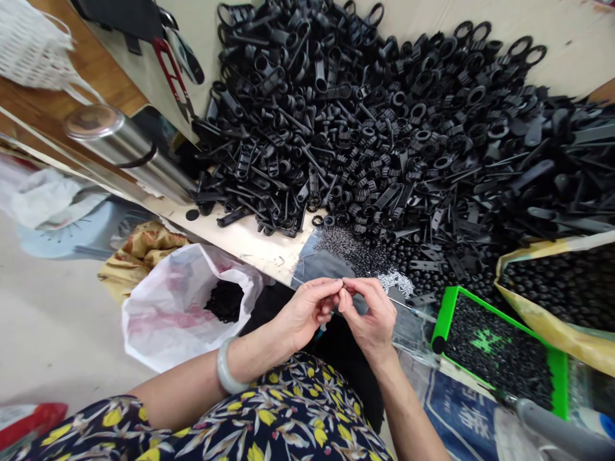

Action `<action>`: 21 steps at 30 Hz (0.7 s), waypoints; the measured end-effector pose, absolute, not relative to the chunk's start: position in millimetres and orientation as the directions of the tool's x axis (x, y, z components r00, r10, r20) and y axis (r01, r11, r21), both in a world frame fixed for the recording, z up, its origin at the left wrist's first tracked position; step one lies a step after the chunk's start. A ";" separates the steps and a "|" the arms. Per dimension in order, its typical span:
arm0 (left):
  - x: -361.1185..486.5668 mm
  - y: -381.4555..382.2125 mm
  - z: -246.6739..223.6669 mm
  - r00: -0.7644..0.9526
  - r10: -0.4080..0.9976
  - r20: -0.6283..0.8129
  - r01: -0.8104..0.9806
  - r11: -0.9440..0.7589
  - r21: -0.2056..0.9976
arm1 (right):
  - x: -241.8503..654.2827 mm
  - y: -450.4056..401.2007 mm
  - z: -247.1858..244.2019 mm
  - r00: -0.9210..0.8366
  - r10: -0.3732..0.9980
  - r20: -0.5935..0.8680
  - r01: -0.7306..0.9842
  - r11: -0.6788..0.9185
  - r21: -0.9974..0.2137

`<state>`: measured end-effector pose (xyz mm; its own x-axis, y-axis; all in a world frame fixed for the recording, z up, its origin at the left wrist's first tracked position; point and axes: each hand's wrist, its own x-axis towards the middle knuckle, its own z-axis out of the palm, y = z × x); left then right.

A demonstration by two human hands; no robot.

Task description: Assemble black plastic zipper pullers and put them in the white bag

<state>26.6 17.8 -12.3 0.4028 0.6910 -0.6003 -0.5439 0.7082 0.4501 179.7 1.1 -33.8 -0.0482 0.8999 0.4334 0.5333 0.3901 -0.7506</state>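
At 9 o'clock from the hands, a white plastic bag holds black pieces. The left hand, a pale bangle on its wrist, and the right hand meet at the centre, both fingertips clenched in a pinch on a tiny item, too small to tell exactly, held between them. At 12 o'clock rises a heap of black plastic pull tabs. At 3 o'clock sits a green tray of small black parts, beside a yellow sack.

moulded parts: matt black plastic | flask: smooth steel | bag: thin white plastic
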 end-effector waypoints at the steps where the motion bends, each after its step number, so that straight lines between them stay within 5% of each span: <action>1: 27.5 17.4 -13.5 0.372 0.712 -0.596 -0.537 0.689 0.488 | 179.9 1.9 -34.1 -0.046 0.896 0.442 0.538 0.395 -0.745; 8: 24.6 15.9 -24.9 0.220 0.827 -0.518 -0.353 0.562 0.748 | 186.2 14.4 -38.6 -0.124 0.880 0.459 0.544 0.447 -0.710; 10: 10.5 23.9 -26.9 0.103 0.923 -0.371 -0.153 0.384 0.911 | 188.8 19.3 -40.2 -0.141 0.879 0.455 0.541 0.454 -0.708; 12: -9.8 39.6 -26.4 -0.036 0.996 -0.077 0.187 0.082 0.979 | 190.3 22.9 -41.3 -0.152 0.880 0.450 0.536 0.456 -0.710; 15: -38.7 74.5 -23.2 0.037 0.940 0.340 0.721 -0.261 0.642 | 189.0 24.9 -42.3 -0.168 0.875 0.453 0.523 0.469 -0.712; 18: -49.5 107.2 -22.0 0.238 0.896 0.374 0.928 -0.324 0.186 | 184.7 23.8 -42.7 -0.177 0.870 0.460 0.505 0.482 -0.716; 21: -45.4 119.2 -21.5 0.318 0.865 0.388 0.937 -0.348 0.008 | 182.4 20.2 -42.0 -0.162 0.877 0.453 0.506 0.468 -0.724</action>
<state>-45.4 119.2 -21.5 0.3180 0.8649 0.3883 0.9374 -0.3480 0.0077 182.4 20.2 -42.0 -0.1622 0.8766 0.4530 0.5064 0.4680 -0.7242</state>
